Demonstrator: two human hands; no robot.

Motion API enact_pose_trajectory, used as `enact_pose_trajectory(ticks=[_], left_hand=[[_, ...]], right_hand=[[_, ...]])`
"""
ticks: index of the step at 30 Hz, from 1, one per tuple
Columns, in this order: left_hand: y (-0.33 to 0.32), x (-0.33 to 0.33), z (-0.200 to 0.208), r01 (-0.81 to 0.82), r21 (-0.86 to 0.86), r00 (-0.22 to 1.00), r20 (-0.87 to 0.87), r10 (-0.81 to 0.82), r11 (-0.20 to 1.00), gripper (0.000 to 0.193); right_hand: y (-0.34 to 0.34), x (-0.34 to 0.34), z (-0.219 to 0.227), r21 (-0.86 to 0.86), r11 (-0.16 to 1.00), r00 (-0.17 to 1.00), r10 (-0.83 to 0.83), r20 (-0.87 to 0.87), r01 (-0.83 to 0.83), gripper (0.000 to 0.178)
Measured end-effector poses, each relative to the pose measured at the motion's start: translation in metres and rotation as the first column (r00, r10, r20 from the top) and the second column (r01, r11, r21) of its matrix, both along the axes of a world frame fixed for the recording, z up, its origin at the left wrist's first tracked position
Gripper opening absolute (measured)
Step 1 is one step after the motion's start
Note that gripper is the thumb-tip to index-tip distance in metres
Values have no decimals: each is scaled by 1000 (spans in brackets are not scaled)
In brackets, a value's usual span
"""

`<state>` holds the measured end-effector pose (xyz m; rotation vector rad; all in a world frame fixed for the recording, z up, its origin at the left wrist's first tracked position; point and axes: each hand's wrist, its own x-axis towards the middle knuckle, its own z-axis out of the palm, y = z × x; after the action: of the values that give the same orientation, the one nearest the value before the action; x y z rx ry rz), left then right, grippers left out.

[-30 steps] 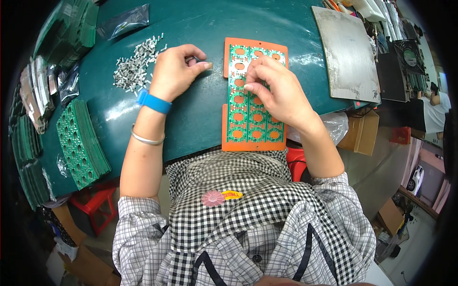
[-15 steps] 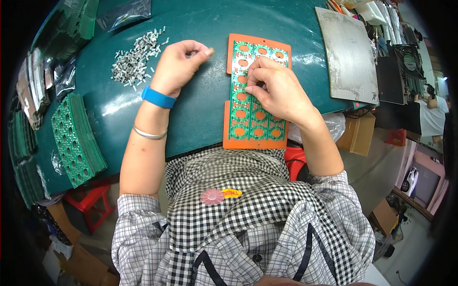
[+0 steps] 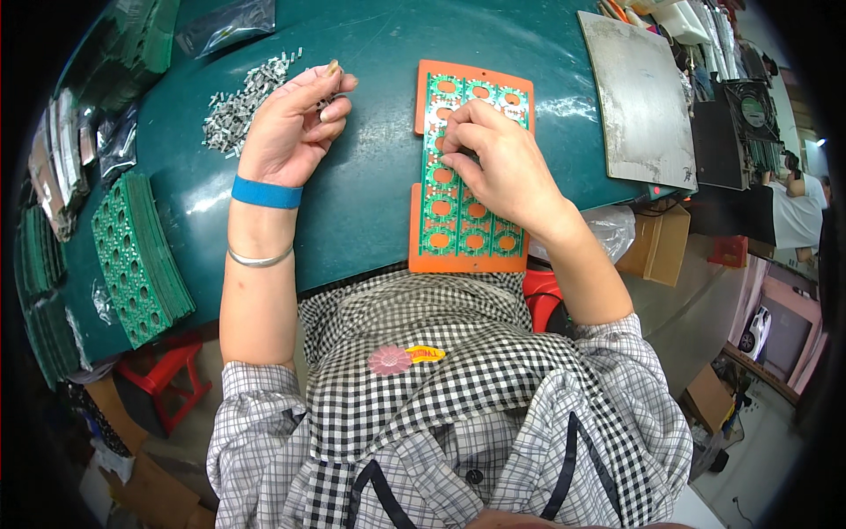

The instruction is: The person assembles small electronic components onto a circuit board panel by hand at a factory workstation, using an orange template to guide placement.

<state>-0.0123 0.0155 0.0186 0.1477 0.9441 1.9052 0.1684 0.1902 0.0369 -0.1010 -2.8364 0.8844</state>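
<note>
A green circuit board panel with rows of oval cutouts lies in an orange holding plate in front of me. Over the panel's left column, my right hand has thumb and fingertips pinched together close to the board; whatever they grip is hidden. My left hand is raised left of the plate, palm turned partly up and fingers curled in. Something small shows between those fingers, too little to name. Beside and partly behind this hand spreads a heap of small silvery-white parts.
Stacked green circuit boards stand at the table's left edge, with wrapped bundles behind them. A dark plastic bag lies at the far left. To the right are a grey metal sheet and a cardboard box.
My left hand has shifted left toward the heap and rolled palm-up. My right hand stays pinched over the panel, having moved slightly left and up.
</note>
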Motion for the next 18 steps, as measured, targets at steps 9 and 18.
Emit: enact_pose_trajectory(ticks=[9,18], left_hand=[[-15,32,3,38,-15,994,-99,-39,999,13],[-25,82,4,17,-198,969,-239,-66,980,18]], right_hand=[[-8,6,-6,107,993,994,-40,-97,51,13],[-4,7,5,11,1000,998,-20,-61,21,15]])
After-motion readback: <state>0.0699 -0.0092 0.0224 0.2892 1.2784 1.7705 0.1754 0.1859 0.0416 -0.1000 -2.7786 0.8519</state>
